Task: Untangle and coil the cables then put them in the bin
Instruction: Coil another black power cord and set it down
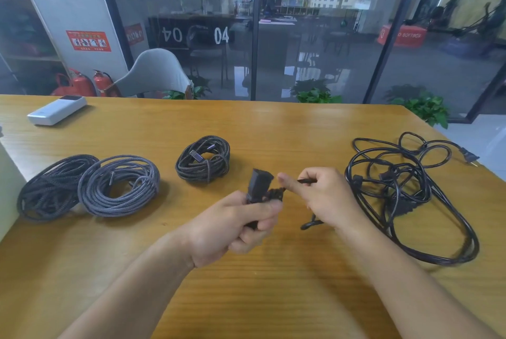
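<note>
From the head view, the left hand holds a black plug with its fingers curled tight around the plug's bottom part. The top of the plug sticks up out of the fist. The rest of it is hidden inside the hand. The right hand pinches a thin black tie between thumb and first finger, just beside the plug. The small dark bit between the two hands is blurry and hard to make out. A loop of black cord peeks out under the right hand, and where it goes from there is hidden by the wrist.

The black power cable lies in a messy tangle on the tabletop, to the right of the right hand. Its far plug rests near the right edge of the tabletop.

Three coiled cables sit on the left side. A dark braided coil touches a gray braided coil. A smaller dark coil sits apart, behind the left hand.

A white box lies at the far left corner. At the left edge, a pale thing is cut off, so I cannot tell what it is. Behind the tabletop stand a gray chair, red fire extinguishers and green plants by a glass wall.
</note>
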Tool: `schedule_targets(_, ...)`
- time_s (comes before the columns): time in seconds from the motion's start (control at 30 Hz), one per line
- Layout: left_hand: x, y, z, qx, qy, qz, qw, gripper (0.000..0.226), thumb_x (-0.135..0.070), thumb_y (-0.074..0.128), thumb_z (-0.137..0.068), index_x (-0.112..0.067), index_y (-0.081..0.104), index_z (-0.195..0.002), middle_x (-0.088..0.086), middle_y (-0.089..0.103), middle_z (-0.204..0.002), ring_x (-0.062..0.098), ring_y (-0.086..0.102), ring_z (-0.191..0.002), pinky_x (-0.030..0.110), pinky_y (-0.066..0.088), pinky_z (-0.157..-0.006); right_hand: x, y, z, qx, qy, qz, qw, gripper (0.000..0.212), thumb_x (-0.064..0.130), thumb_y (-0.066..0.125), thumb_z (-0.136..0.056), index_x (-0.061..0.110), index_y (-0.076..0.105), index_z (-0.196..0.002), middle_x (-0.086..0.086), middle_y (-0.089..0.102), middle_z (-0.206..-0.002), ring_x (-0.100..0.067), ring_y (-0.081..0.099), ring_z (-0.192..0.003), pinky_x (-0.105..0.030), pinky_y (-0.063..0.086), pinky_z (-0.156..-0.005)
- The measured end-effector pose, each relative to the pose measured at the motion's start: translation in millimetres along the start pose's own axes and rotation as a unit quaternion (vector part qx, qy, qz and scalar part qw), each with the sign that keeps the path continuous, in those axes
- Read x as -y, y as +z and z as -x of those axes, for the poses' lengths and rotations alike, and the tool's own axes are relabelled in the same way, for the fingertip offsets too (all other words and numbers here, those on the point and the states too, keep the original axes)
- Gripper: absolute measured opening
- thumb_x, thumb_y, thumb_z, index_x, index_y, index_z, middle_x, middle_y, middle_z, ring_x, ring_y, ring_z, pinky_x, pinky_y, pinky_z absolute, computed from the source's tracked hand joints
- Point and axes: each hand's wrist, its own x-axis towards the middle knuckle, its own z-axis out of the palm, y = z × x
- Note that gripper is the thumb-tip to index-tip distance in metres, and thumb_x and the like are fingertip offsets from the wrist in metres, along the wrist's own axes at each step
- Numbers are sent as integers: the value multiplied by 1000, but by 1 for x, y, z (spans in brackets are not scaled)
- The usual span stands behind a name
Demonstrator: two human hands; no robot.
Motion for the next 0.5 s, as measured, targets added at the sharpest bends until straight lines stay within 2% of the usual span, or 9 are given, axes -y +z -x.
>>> schedule_targets(0.1, 3, 11, -6, -55, -5, -98, 994, 41, -34, 53, -108, -16, 48, -71, -1, 26, -59, 16, 17, -53, 22, 18, -47, 7, -4, 5, 10, 45, -130, 990, 57, 61, 73, -85, 9, 56, -67, 2, 41, -56, -17, 48, -52, -34, 42, -64)
schedule_targets(0.23, 9, 12, -12, -115, -1, -114, 987, 39, -30, 47, -111, -3, 57, -84, 0, 28, -58, 13, 23, -50, 19, 25, -47, 15, -11, 10, 78, 50, -249, 964, 45, 39, 58, -105, 2, 67, -81, 3, 51, -63, -13, 47, -58, -36, 54, -73)
schedule_targets(0.3, 12, 10, -14, -134, 7, -120, 984, 41, -29, 45, -112, 4, 62, -94, -1, 29, -57, 12, 25, -50, 18, 28, -49, 15, -12, 11, 105, 45, -265, 958, 41, 28, 51, -110, -2, 73, -94, 0, 57, -70, -15, 51, -63, -40, 60, -77)
schedule_targets(0.4, 17, 9, -17, -166, 21, -120, 979, 41, -31, 42, -112, 1, 65, -100, -4, 32, -58, 10, 27, -51, 19, 29, -50, 15, -8, 15, 114, 4, -243, 963, 33, 23, 50, -110, 6, 76, -98, -3, 62, -79, -18, 60, -74, -47, 63, -85)
schedule_targets(0.5, 20, 11, -18, -169, 48, -77, 981, 39, -33, 41, -112, -1, 62, -106, -3, 32, -63, 10, 28, -56, 19, 29, -52, 19, 0, 21, 117, -53, -223, 966, 23, 23, 59, -106, 11, 78, -100, -4, 66, -86, -16, 62, -82, -35, 59, -85)
